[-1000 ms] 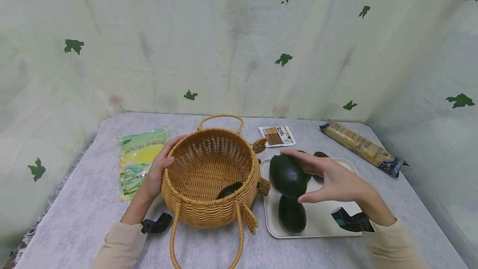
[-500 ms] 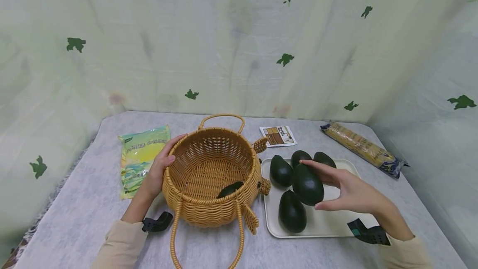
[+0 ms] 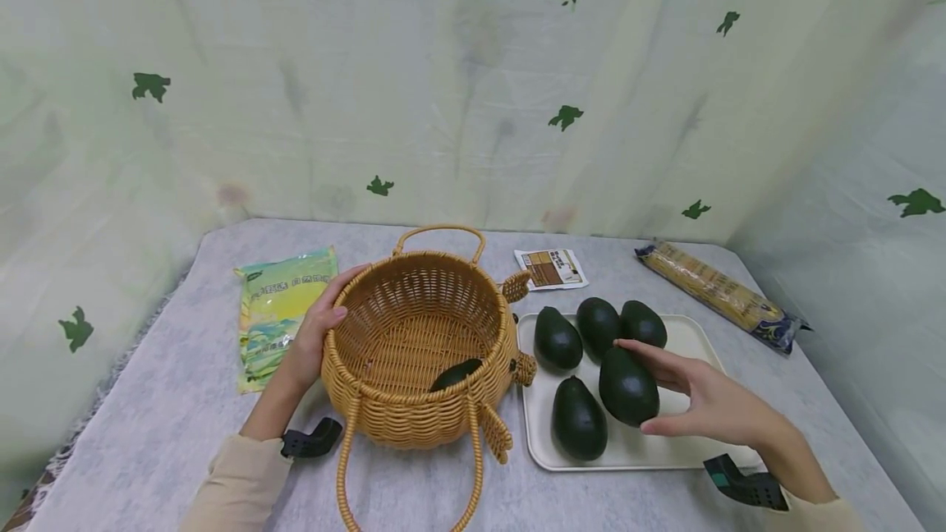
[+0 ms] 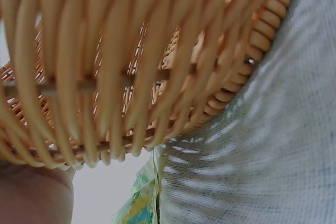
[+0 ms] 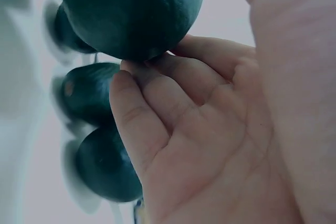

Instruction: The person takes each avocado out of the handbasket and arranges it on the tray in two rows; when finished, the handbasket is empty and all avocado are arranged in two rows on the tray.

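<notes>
In the head view my left hand (image 3: 314,335) holds the rim of a round wicker basket (image 3: 414,425) at its left side, thumb over the edge. Inside the basket a dark green avocado (image 3: 454,374) shows partly, the front rim hiding the rest. My right hand (image 3: 709,401) pinches another avocado (image 3: 628,387) between thumb and fingers, low over a white tray (image 3: 695,456); whether it touches the tray I cannot tell. Close around it several avocados (image 3: 579,419) lie on the tray. The right wrist view shows the fingertips against the gripped avocado (image 5: 136,14).
A green and yellow packet (image 3: 284,302) lies left of the basket. Behind the tray are a small white and brown packet (image 3: 552,269) and a long pack of noodles (image 3: 713,290). The basket's looped handle (image 3: 473,466) hangs toward the front, and small woven fins stick out toward the tray.
My right hand has moved right and toward me with the avocado, away from the basket, uncovering the other avocados on the tray. The left hand and basket stay put.
</notes>
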The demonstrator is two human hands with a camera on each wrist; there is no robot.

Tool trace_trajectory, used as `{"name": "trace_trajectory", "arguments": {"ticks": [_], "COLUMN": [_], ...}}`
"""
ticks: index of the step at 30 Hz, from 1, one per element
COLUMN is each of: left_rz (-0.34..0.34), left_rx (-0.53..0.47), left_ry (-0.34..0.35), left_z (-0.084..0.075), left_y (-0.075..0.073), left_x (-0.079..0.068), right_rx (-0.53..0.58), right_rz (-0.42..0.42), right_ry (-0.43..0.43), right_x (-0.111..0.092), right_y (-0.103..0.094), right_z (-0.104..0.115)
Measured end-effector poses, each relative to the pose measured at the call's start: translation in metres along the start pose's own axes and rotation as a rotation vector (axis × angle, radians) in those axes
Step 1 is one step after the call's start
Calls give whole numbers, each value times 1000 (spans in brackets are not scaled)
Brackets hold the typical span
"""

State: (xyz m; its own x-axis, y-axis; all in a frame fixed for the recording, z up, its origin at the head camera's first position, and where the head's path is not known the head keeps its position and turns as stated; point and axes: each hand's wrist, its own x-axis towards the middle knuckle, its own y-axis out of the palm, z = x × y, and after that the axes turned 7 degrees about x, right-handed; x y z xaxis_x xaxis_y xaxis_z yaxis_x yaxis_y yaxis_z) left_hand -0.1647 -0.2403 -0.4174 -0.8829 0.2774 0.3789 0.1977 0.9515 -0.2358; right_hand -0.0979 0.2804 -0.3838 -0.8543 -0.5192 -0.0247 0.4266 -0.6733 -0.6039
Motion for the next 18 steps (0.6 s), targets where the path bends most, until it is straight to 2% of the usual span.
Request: {"name": "trace_trajectory", "arguments": {"ticks": [9, 18], "left_rz": [-4, -6], "left_rx": [3, 30], "left_ry": [9, 0], "left_z": [1, 0], "left_y": [0, 0], "left_x": [0, 0], "right_rx": [14, -92], "right_rz": [34, 32], "right_ry": [71, 59], "right_x": [-4, -5], "right_y": [7, 14], "right_z": [-8, -15]}}
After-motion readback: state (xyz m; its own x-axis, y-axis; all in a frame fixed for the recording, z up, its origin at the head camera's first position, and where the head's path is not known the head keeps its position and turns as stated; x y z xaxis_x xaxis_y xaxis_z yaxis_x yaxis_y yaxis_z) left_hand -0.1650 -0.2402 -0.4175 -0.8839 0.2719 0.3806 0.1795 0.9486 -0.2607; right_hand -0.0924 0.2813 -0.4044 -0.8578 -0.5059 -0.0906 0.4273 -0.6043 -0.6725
